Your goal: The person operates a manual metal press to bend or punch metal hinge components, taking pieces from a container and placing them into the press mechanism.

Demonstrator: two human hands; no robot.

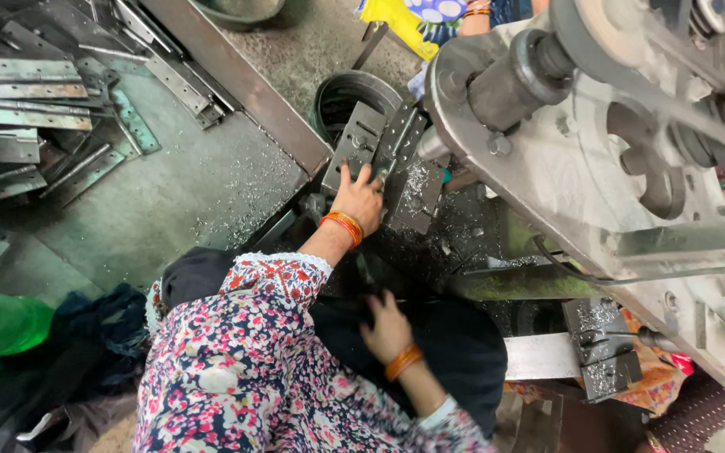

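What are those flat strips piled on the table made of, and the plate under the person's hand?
The flat strips look like bare steel: dull grey, with punched holes and hard glints. The plate under the left hand looks like the same grey metal, slotted, with bright shavings beside it. The exact alloy cannot be told.

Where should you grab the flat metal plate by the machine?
Probably by its near bottom edge, coming from below, where the left hand already rests on the metal plate. That edge is free; the far end sits against the machine.
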